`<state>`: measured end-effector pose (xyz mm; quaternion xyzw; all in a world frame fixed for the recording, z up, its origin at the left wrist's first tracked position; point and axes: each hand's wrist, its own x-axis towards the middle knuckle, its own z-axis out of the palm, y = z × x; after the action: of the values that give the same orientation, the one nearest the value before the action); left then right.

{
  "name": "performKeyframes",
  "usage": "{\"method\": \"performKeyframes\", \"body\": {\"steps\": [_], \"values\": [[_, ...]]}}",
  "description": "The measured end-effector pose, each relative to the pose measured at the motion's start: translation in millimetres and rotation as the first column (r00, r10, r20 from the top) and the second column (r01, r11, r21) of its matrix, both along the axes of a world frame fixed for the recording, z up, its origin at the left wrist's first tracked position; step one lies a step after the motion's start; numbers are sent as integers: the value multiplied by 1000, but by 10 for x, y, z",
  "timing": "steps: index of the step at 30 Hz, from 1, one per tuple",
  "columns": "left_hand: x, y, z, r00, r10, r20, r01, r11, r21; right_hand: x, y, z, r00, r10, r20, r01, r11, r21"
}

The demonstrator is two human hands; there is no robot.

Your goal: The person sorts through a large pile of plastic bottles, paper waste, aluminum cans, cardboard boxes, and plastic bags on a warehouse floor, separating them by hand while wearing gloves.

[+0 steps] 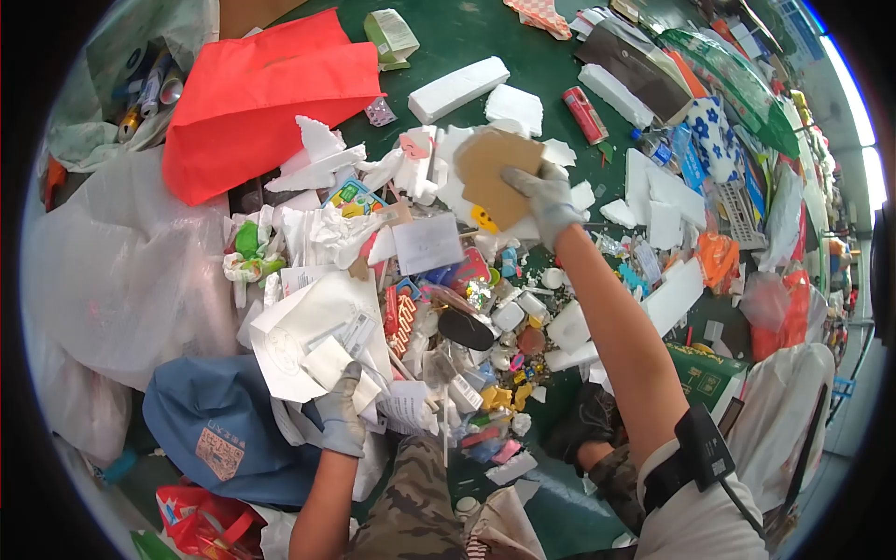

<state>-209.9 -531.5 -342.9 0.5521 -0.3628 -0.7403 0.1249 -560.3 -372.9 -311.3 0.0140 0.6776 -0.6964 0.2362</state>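
Observation:
My right hand, in a grey-white glove, reaches to the far side of the pile. Its fingers are closed on the edge of a flat brown piece of cardboard. Close to my knees, my gloved left hand grips a bundle of white papers, with smaller slips on top. A white printed sheet lies just right of that hand. Between the hands spreads a heap of mixed scraps, with a red printed packet, a dark oval object and a pale paper piece.
A red bag lies at the back left, above a clear plastic sack. A blue bag sits left of my leg. White foam blocks and a red can lie on the green floor.

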Motion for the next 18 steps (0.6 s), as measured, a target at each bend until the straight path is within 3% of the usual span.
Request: {"method": "performKeyframes", "body": {"steps": [1,3,5,6,7,8,9,10,12,14,15,16,18], "values": [[-19,-7,16,1000,-21,-9,21,1000,-11,95,35,192,1000,8,-1,-8,1000,1],[-49,-30,17,999,-42,-14,41,999,-23,337,108,449,982,58,177,-37,992,-123],[-56,-63,-58,987,-130,-90,131,991,6,687,87,439,950,228,215,-179,958,-224],[-24,-114,-111,953,-300,-39,301,954,14,911,6,356,935,286,210,-281,958,-52],[12,-95,-132,953,-303,-29,304,953,17,1197,-133,405,901,367,230,-371,928,-28],[31,-70,-157,966,-180,-187,210,965,157,1483,-220,227,875,422,237,-412,907,-93],[42,-45,-223,946,-33,-321,137,942,307,1699,-296,-19,831,514,211,-524,852,-9],[241,-60,-613,799,-554,-235,502,829,-247,1877,-403,-13,826,477,301,-490,871,-37],[275,-39,-470,787,-603,-133,561,788,-251,2144,-473,-204,942,337,4,-334,931,149],[259,-50,-213,847,-508,-153,498,861,-102,2236,-465,-89,961,245,132,-251,968,30],[198,-59,-86,868,-463,-178,465,885,-33,2197,-431,196,859,315,404,-310,947,-79],[172,-46,-6,872,-449,-197,457,889,-2,2147,-390,469,682,358,637,-340,927,-157],[83,26,116,856,-461,-235,481,876,34,2478,-381,66,643,497,583,-121,818,-563]]}}
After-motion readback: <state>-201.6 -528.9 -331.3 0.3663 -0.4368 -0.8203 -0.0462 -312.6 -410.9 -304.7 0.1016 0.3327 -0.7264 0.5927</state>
